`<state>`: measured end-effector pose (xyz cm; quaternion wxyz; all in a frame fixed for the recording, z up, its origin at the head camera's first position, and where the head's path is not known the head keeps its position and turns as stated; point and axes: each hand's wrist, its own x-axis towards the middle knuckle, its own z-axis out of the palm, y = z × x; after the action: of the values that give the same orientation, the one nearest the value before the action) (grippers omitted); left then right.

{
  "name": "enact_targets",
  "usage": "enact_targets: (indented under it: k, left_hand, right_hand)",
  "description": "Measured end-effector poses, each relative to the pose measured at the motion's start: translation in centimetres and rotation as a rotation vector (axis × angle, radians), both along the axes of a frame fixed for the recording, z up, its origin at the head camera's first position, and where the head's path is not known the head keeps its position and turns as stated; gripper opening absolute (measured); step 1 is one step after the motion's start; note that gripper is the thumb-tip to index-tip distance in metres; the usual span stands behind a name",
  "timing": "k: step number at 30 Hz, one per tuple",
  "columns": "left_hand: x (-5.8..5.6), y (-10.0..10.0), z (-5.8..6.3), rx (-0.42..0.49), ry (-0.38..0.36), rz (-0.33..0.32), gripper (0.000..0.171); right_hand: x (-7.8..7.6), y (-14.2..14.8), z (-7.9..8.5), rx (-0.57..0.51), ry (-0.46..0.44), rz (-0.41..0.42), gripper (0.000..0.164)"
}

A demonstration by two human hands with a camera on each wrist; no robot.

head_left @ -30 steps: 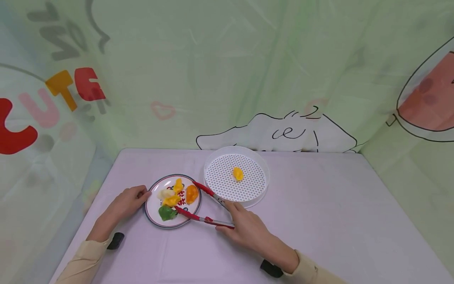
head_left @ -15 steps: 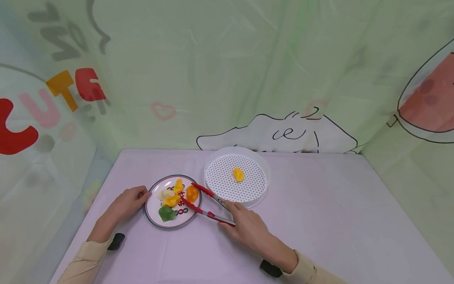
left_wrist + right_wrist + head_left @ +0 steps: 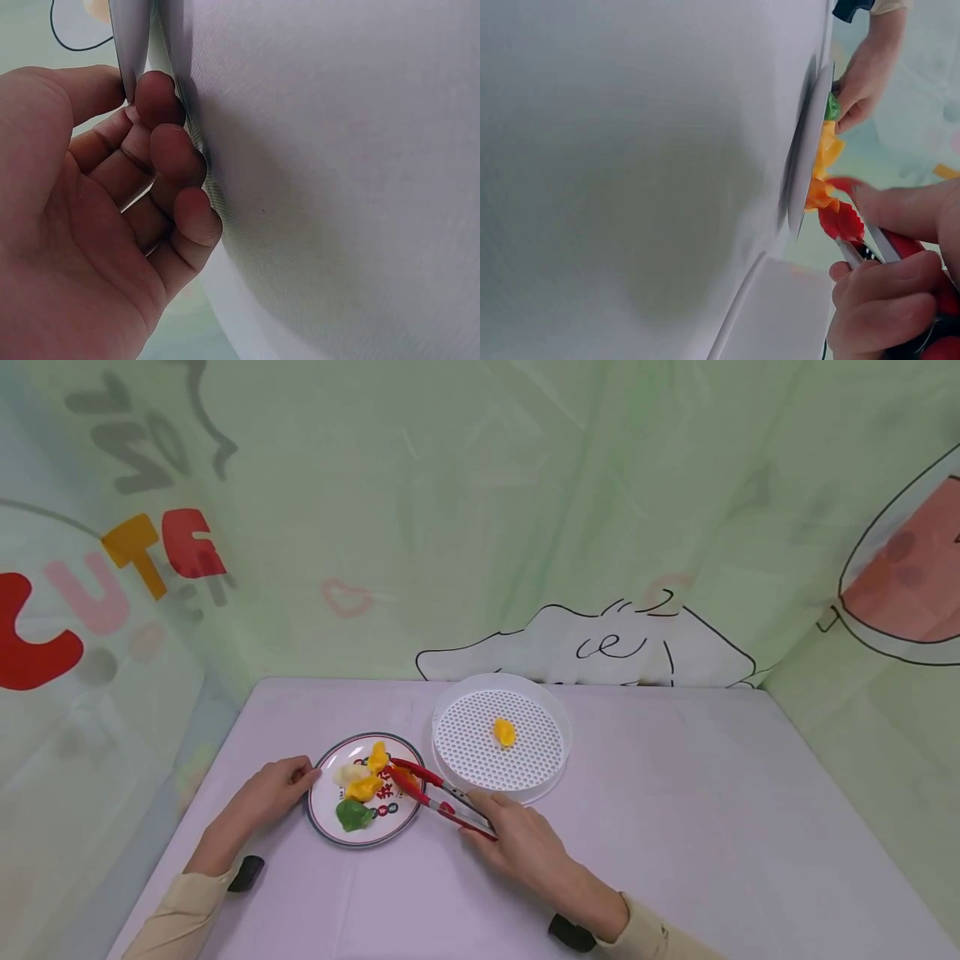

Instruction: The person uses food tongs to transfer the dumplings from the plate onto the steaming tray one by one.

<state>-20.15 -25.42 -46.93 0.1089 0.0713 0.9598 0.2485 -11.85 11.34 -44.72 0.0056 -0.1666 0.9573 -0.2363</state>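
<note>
My left hand [image 3: 273,793] pinches the left rim of a round white plate [image 3: 322,822], thumb above and curled fingers below in the left wrist view. My right hand [image 3: 517,839] grips a pair of red-tipped metal tongs [image 3: 442,808]. The tong tips lie close together over the plate's right side, at an orange dumpling [image 3: 821,196] that they partly hide in the head view. Also on the plate are a green dumpling [image 3: 353,815], a whitish dumpling [image 3: 350,774] and two yellow dumplings, one in the middle [image 3: 364,789] and one behind it [image 3: 378,757].
A round white steamer tray [image 3: 557,739] with a perforated base stands behind and right of the plate. One yellow dumpling [image 3: 504,732] lies in it. The table [image 3: 675,827] has a pale cloth, with printed curtains [image 3: 480,527] along its back and sides.
The tong tips have moved from wide apart to close together around the orange dumpling's spot. The lower arm swung up and right, away from the green dumpling. My left hand stays on the plate.
</note>
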Motion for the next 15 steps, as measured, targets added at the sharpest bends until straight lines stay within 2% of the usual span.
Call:
enact_targets:
  k: [10, 15]
  left_hand:
    - [-0.21, -0.29, -0.83, 0.000, 0.002, 0.005, 0.022]
    - [-0.27, -0.25, -0.76, 0.005, -0.006, 0.011, 0.021]
  right_hand:
    - [0.16, 0.01, 0.08, -0.011, 0.058, 0.014, 0.044]
    - [0.23, 0.03, 0.14, -0.021, 0.064, 0.016, 0.043]
